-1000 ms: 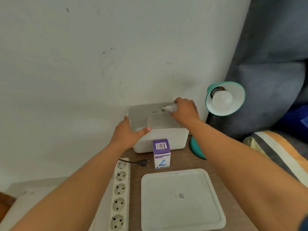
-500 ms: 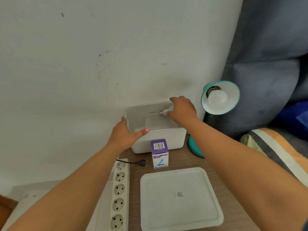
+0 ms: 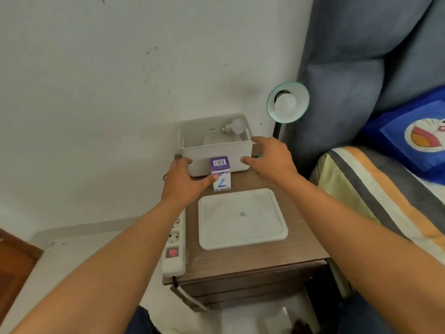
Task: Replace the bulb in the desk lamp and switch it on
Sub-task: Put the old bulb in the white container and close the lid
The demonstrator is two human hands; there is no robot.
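Note:
A teal desk lamp (image 3: 298, 92) stands at the back right of the bedside table with a white bulb (image 3: 285, 104) screwed into its shade. A second white bulb (image 3: 234, 126) lies inside the open white box (image 3: 192, 148) against the wall. A small purple and white bulb carton (image 3: 220, 173) stands in front of the box. My left hand (image 3: 184, 180) rests on the table at the box's front left corner, its thumb touching the carton. My right hand (image 3: 271, 157) hovers with fingers apart at the box's right front corner, holding nothing.
The box's white lid (image 3: 242, 218) lies flat on the wooden bedside table (image 3: 252, 263). A white power strip (image 3: 174, 247) with a red switch runs along the table's left edge. A bed with a striped cover (image 3: 375, 189) and a grey headboard stand to the right.
My right hand let go of the bulb, which now lies in the box, and drew back to the box's right corner. My left hand slid off the rim to the table.

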